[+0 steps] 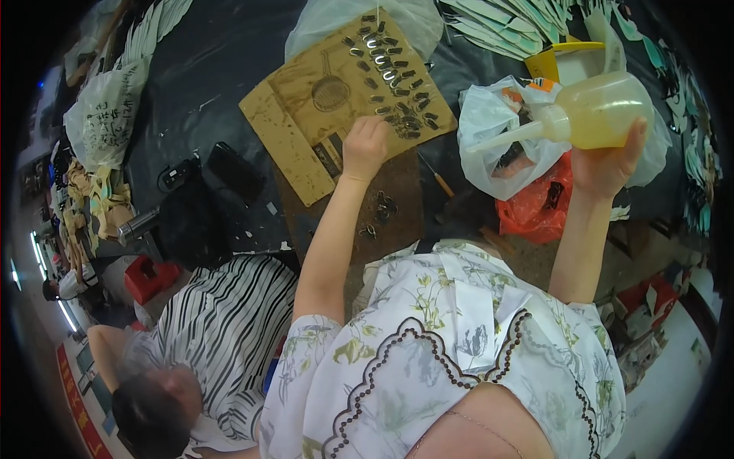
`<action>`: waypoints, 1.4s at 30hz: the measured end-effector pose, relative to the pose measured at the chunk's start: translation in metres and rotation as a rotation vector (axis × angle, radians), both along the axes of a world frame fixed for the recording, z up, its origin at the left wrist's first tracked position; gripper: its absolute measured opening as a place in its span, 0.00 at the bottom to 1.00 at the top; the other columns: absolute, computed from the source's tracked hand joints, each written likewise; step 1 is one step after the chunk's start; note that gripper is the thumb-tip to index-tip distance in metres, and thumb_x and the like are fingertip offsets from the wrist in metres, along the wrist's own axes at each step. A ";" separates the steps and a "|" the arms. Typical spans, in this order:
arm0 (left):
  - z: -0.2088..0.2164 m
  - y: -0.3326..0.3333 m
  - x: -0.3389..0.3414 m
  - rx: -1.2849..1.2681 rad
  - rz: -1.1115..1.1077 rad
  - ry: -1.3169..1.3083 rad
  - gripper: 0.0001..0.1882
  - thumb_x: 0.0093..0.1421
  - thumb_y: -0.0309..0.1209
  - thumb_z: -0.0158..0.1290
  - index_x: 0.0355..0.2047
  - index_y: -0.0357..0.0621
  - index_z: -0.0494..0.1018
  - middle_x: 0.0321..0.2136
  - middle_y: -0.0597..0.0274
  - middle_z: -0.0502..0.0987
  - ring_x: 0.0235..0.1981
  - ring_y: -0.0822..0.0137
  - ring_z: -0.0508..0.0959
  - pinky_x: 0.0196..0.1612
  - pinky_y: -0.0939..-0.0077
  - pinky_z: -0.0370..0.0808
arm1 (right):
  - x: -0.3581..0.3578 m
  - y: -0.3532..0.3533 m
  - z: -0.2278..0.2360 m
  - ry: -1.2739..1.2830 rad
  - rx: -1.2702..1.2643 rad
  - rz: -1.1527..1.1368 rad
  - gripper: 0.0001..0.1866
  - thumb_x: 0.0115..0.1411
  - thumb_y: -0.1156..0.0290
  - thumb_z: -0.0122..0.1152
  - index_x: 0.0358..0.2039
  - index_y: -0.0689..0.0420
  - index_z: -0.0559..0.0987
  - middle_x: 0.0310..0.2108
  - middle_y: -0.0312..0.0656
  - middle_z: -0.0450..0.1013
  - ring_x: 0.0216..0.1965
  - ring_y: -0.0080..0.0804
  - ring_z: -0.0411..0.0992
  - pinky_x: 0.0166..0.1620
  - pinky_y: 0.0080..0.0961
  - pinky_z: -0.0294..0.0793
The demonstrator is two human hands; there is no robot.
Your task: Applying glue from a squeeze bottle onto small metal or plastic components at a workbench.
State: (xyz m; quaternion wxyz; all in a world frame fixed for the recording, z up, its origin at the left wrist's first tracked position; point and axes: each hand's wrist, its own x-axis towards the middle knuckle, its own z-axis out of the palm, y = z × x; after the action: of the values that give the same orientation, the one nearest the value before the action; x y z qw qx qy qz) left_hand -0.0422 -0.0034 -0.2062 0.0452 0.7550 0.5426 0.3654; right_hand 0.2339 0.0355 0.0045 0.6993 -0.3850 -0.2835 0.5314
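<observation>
My right hand is wrapped round a translucent squeeze bottle with yellow liquid inside. The bottle lies tilted on its side in the air, its long white nozzle pointing left. My left hand is over the lower edge of a brown cardboard sheet, its fingers drawn together in a pinch; whatever they hold is hidden. Just beyond those fingers, small dark oval metal pieces lie in rough rows on the cardboard, with several bunched near its right corner.
Right of the cardboard are a white plastic bag, a red bag and a yellow box. A wooden-handled tool and loose rings lie nearer. Stacked pale cut pieces fill the back. A person in stripes sits at left.
</observation>
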 end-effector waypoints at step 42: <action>0.077 -0.180 0.038 -0.187 0.497 -0.256 0.08 0.50 0.17 0.48 0.32 0.34 0.69 0.28 0.54 0.72 0.28 0.62 0.73 0.32 0.77 0.70 | 0.038 0.013 -0.040 0.471 -0.114 0.375 0.23 0.50 0.60 0.57 0.44 0.59 0.67 0.43 0.45 0.68 0.47 0.40 0.66 0.48 0.42 0.66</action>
State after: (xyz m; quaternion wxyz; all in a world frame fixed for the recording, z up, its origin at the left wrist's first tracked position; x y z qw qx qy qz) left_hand -0.0043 -0.1835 -0.1290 0.0916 0.5394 0.7320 0.4060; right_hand 0.2724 0.0480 -0.0356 0.6129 -0.2310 -0.1495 0.7407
